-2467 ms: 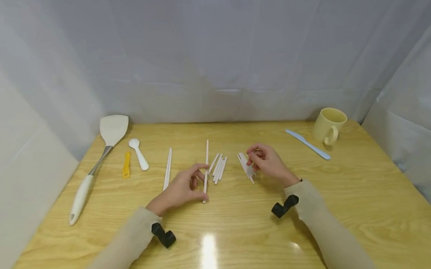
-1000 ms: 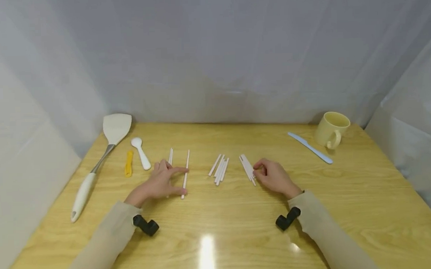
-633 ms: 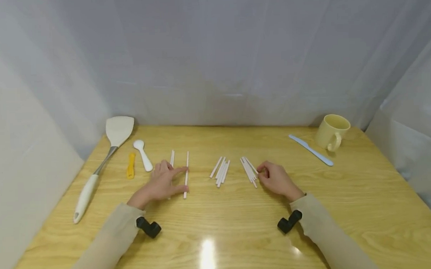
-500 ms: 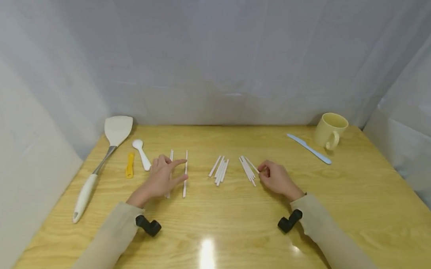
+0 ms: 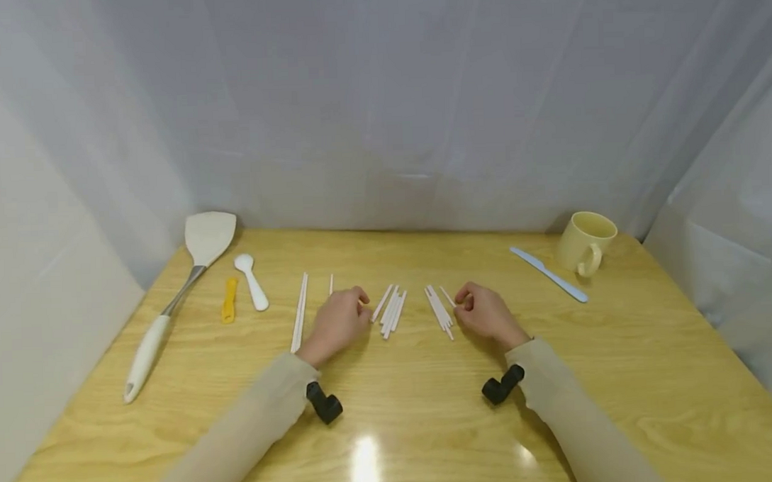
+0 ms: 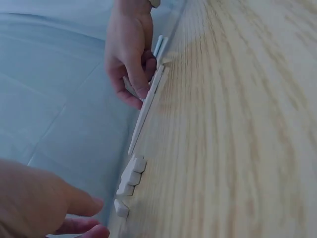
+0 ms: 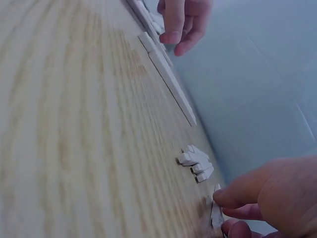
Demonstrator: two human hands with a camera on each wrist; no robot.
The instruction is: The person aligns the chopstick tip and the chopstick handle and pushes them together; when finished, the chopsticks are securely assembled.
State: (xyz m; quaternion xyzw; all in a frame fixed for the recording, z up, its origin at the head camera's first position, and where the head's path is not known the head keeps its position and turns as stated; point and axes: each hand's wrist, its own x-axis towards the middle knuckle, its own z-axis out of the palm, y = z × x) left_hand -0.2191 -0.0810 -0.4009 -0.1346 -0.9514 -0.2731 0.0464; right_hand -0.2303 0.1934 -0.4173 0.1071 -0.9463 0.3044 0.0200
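We are looking down at a wooden counter (image 5: pixel 430 410) where white sticks are lying in groups. Our left hand (image 5: pixel 338 322) is resting between two groups, its fingers curled loosely with the tips just beside the middle bundle (image 5: pixel 390 310) of what we are counting as about five short sticks; the head view is too small for a sure count. In the left wrist view the fingertips (image 6: pixel 94 229) are hovering close to the stick ends, and we cannot tell whether they are pinching one. To the left of that hand two long sticks (image 5: pixel 298 312) are lying side by side, and one more long stick (image 5: pixel 331 283) is showing only its far end above the knuckles.

Our right hand (image 5: pixel 484 314) is sitting at the right bundle (image 5: pixel 439 310), again roughly five short sticks, fanned slightly. Its grip is grasping: thumb and forefinger are pinching the end of a single stick (image 7: pixel 216 212), as the right wrist view is showing.

Along the left edge we are seeing one spatula (image 5: pixel 177 291), one yellow clip-like piece (image 5: pixel 228 300) and one white spoon (image 5: pixel 250 281). At the far right, one pale blue knife (image 5: pixel 548 274) is lying just beside one yellow mug (image 5: pixel 584 243).
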